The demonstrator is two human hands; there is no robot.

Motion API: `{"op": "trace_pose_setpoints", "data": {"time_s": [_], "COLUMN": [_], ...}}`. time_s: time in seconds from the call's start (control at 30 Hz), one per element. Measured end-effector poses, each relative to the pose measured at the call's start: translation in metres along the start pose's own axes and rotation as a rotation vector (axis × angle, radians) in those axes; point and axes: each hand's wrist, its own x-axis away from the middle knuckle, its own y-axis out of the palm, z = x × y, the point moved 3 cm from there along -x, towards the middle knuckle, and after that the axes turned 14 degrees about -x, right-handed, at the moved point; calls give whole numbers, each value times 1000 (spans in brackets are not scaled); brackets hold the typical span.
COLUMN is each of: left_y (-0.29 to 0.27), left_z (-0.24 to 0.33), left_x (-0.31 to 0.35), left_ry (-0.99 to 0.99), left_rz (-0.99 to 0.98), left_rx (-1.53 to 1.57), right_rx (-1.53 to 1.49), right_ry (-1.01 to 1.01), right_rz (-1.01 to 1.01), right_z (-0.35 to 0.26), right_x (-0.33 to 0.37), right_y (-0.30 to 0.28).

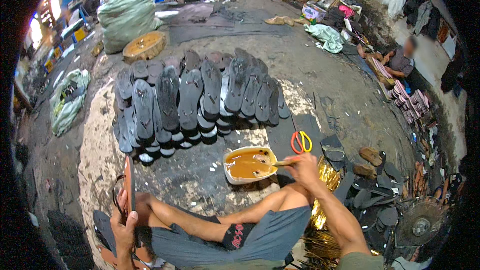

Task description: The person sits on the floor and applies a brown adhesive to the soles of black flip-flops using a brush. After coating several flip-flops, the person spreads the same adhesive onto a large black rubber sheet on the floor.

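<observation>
One flat sandal, slim tan handle, squarish tub, glossy liquid

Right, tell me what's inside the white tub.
Brown liquid. A stick in the right hand reaches over the rim of the tub. The bottom is hidden under the liquid, so anything sunk there cannot be seen.

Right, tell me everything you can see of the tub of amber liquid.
The open, pale tub has rounded corners and looks like plastic. Glossy amber-brown liquid covers its bottom, whitish patches and dark specks showing toward the right. It stands upright on the grimy floor between the stacked black flip-flops and the person's bent legs. A brush-like tool in the right hand crosses its right rim.
</observation>
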Motion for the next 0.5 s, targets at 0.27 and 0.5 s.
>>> {"op": "trace_pose_setpoints", "data": {"time_s": [0.27, 0.5], "left_y": [154, 156], "left_z": [89, 119], "left_x": [-2, -7], "left_ry": [-360, -221], "left_rz": [-482, -321], "left_rx": [1253, 1334], "right_rx": [-1286, -1028], "right_ry": [233, -349], "right_rz": [369, 176], "right_z": [-123, -234], "right_x": [-12, 9], "right_y": [12, 8]}}
